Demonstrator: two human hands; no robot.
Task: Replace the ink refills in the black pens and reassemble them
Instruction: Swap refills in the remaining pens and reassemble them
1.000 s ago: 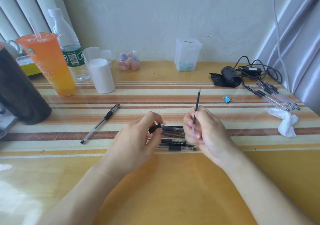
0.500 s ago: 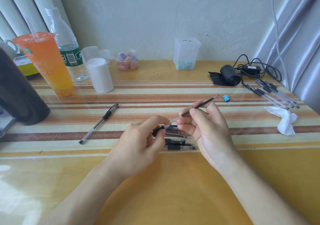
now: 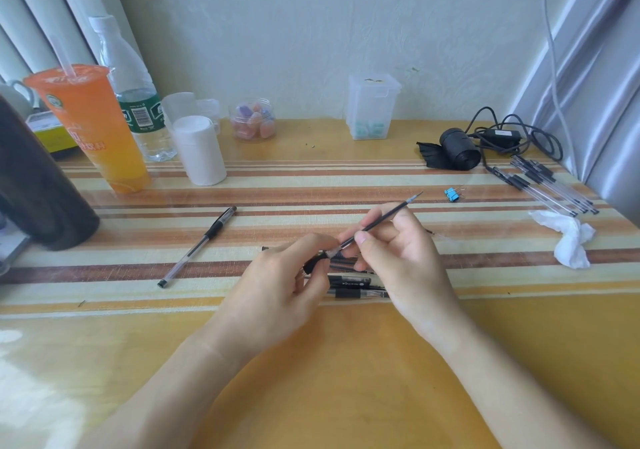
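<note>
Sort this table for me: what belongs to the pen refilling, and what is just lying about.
Job:
refill in the right hand
black pen part in the left hand
pile of pens beneath them
single pen to the left
bundle of pens, far right

Lying about:
orange drink
water bottle
sweets jar
clear box
black roll
charger
blue clip
tissue

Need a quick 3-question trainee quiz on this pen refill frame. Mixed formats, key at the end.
1. True or false: the right hand pinches the ink refill.
2. The black pen part is held by: A) the left hand; B) the right hand; C) neither.
3. Fill in: the binder clip beyond the refill's tip is ___ in colour.
Key: 1 true; 2 A; 3 blue.
</note>
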